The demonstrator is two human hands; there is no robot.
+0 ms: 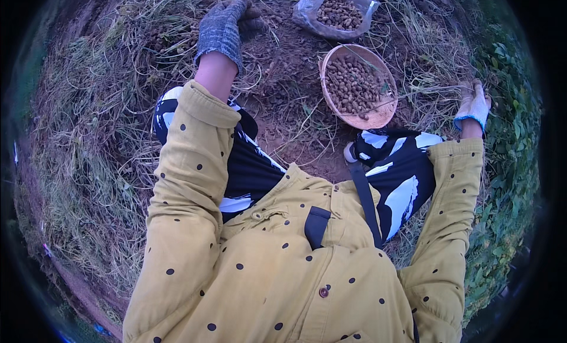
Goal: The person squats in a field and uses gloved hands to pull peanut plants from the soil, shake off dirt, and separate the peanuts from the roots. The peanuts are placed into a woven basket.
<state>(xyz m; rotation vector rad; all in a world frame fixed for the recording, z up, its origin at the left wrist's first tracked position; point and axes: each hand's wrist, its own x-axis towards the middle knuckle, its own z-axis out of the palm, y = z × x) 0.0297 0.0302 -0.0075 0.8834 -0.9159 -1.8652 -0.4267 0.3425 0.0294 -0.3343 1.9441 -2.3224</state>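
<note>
My left hand [223,30], in a grey knitted glove, is at the upper left over bare soil, beside pulled plants; its fingertips are dark and blurred, so I cannot tell whether they hold anything. My right hand [475,103], in a pale glove with a blue cuff, is at the far right with dry plant stems [425,90] at its fingers, stretching left towards the basket. Between the hands, a round woven basket [385,114] holds many peanuts in their shells [354,83] and a few green leaf bits. Just above it stands an open clear plastic bag [308,21] of peanuts.
Heaps of pulled, dry plants [102,121] cover the ground on the left, with more at the upper right. Green leafy plants [505,165] line the right edge. Brown soil [283,117] shows between my bent knees, near the basket.
</note>
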